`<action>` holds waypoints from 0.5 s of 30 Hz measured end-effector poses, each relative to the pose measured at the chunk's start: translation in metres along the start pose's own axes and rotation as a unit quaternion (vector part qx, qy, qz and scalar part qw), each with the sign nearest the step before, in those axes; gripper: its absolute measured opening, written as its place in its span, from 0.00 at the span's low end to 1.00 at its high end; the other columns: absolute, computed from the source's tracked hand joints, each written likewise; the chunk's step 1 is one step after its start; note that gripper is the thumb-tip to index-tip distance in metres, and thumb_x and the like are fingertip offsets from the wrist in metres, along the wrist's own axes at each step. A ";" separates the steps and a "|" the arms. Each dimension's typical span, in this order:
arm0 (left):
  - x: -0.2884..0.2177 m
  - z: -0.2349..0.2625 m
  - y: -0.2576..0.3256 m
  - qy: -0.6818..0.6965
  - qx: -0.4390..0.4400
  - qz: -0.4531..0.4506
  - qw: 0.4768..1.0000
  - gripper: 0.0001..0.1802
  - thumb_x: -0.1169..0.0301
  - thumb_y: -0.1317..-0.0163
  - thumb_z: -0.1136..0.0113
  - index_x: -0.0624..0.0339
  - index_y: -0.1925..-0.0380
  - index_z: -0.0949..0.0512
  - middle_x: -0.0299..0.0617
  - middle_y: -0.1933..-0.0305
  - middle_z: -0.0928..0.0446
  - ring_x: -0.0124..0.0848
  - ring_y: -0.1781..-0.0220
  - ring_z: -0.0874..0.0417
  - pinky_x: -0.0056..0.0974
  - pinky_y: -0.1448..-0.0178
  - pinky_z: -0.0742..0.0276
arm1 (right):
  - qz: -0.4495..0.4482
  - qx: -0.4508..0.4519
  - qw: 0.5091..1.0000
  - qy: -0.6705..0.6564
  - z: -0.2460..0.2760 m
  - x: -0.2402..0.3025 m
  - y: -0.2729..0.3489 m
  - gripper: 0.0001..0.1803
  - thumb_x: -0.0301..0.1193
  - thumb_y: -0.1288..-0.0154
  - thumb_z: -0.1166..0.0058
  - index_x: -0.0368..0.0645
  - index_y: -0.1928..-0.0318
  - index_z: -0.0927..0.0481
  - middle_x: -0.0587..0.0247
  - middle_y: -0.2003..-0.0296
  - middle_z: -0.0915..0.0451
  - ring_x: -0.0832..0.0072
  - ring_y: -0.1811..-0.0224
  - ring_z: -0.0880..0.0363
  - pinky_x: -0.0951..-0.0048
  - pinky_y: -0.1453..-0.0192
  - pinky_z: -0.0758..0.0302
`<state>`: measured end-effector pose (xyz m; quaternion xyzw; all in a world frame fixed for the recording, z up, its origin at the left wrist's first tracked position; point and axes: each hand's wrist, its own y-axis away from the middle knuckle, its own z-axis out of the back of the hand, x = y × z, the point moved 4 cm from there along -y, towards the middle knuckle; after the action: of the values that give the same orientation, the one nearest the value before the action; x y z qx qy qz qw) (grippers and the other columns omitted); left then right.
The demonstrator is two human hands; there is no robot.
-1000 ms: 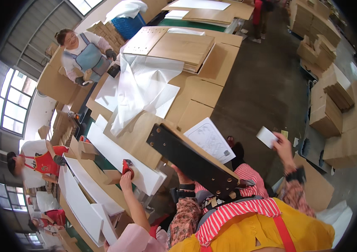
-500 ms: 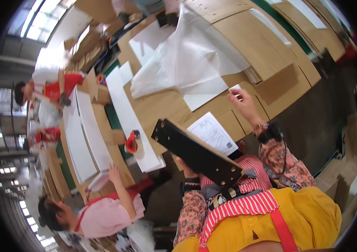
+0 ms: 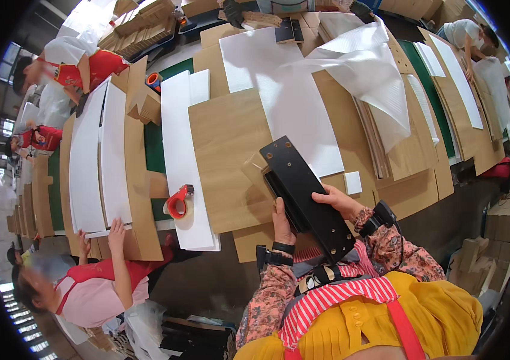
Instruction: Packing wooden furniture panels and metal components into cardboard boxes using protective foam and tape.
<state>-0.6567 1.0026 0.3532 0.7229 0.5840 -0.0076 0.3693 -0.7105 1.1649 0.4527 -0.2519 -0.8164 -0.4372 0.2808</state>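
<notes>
Both hands hold a long black panel (image 3: 312, 201) with brass-coloured holes near its ends, tilted above the near edge of the table. My left hand (image 3: 282, 223) grips its left side, where a second black edge (image 3: 280, 195) shows beneath; whether that is a separate piece I cannot tell. My right hand (image 3: 340, 201) closes on the right side, thumb lying on the black face. Just beyond the panel lies a brown wood-look board (image 3: 228, 159), with a large white sheet (image 3: 309, 129) next to it. A small white square (image 3: 352, 182) rests on cardboard right of the panel.
A red tape dispenser (image 3: 178, 203) sits on long white boards (image 3: 186, 150) at left. Translucent foam wrap (image 3: 357, 60) drapes over stacked boards at right. Gloved hands (image 3: 232, 12) of a person work across the table. Another person (image 3: 96, 282) handles white panels at left.
My right hand has come from over the table onto the black panel, which is now more upright in view. The printed sheet no longer shows. The foam wrap has shifted, and my view has turned.
</notes>
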 end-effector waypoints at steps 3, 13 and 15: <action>0.005 -0.004 -0.017 -0.036 -0.079 -0.053 0.995 0.29 0.58 0.27 0.39 0.61 0.33 0.32 0.42 0.36 0.24 0.36 0.38 0.21 0.42 0.34 0.22 | 0.002 0.003 0.999 -0.045 0.030 0.004 -0.021 0.32 0.39 0.30 0.35 0.36 0.33 0.30 0.59 0.46 0.18 0.73 0.48 0.16 0.70 0.41 0.18; -0.006 0.071 -0.007 0.011 -0.154 -0.013 0.988 0.26 0.51 0.25 0.44 0.57 0.38 0.26 0.40 0.43 0.20 0.37 0.43 0.18 0.45 0.37 0.22 | 0.024 -0.023 0.999 -0.003 0.089 0.142 -0.227 0.27 0.38 0.34 0.32 0.37 0.41 0.25 0.58 0.57 0.15 0.70 0.61 0.13 0.64 0.57 0.14; -0.003 0.074 0.001 0.016 -0.164 -0.008 0.986 0.28 0.47 0.26 0.45 0.55 0.37 0.27 0.41 0.42 0.20 0.38 0.40 0.20 0.48 0.34 0.25 | 0.057 -0.092 0.994 0.019 0.113 0.175 -0.276 0.23 0.38 0.35 0.31 0.39 0.46 0.22 0.60 0.59 0.15 0.70 0.64 0.13 0.63 0.59 0.14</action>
<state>-0.6258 0.9597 0.3020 0.6476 0.5894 0.0971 0.4730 -1.0438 1.1554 0.3614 -0.3150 -0.7513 -0.4985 0.2963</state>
